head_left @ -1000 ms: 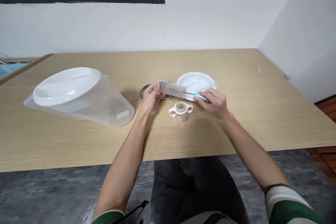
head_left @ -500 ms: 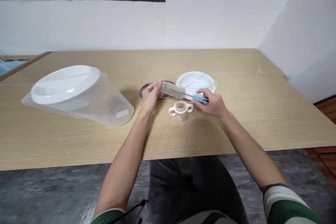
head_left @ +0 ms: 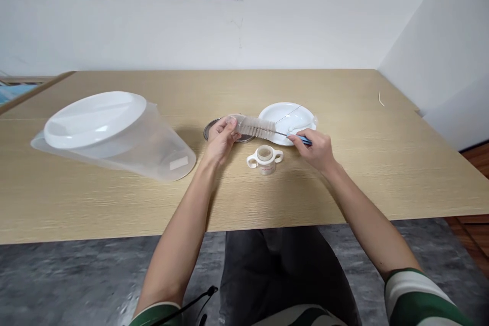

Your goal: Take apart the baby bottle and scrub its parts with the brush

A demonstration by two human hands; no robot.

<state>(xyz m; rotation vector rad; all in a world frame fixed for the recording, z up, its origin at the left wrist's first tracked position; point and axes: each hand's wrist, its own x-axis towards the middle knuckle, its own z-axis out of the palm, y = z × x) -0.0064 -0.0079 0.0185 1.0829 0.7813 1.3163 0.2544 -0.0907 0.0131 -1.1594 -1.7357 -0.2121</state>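
A bottle brush (head_left: 257, 128) with white bristles, a thin metal stem and a blue handle stretches between my hands. My right hand (head_left: 314, 148) is closed round the blue handle. My left hand (head_left: 222, 138) is closed at the bristle end, fingers on a clear, see-through piece around part of the bristles; its exact shape is hard to make out. Just below the brush stands a small white two-handled cup piece (head_left: 265, 159). A white plate (head_left: 284, 112) lies behind my right hand, and a round metal dish (head_left: 209, 129) is partly hidden behind my left hand.
On the left of the wooden table (head_left: 183, 209) lies a large translucent pitcher (head_left: 153, 147) with a white lid (head_left: 95, 119). A small pale strip (head_left: 381, 99) rests at the back right. The white wall (head_left: 305, 20) rises behind the table.
My right hand has moved slightly right with the blue handle, and more of its fingers now wrap over it. The bristles have shifted a little to the right. The view has tilted slightly.
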